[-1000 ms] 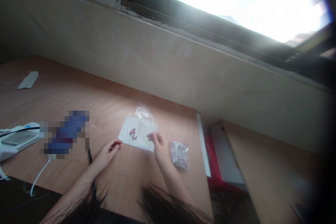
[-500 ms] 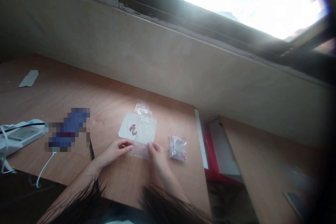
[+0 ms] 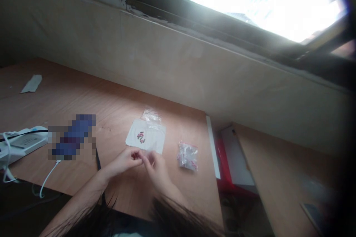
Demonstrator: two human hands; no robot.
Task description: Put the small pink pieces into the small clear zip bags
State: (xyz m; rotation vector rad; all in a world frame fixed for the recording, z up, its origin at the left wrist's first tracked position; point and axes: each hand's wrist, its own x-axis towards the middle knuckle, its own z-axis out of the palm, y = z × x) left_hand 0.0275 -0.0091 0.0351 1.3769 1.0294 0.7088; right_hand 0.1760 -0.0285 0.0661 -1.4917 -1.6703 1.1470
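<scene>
Left hand (image 3: 124,159) and right hand (image 3: 156,168), fingertips pressed together in a pinch
Pinched item too small to tell; just below a white paper sheet (image 3: 155,135) bearing small red pieces (image 3: 141,137)

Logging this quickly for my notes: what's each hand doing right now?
Left hand: pinched, seemingly on a clear plastic bag, hard to tell.
Right hand: pinched on the same bag.
</scene>
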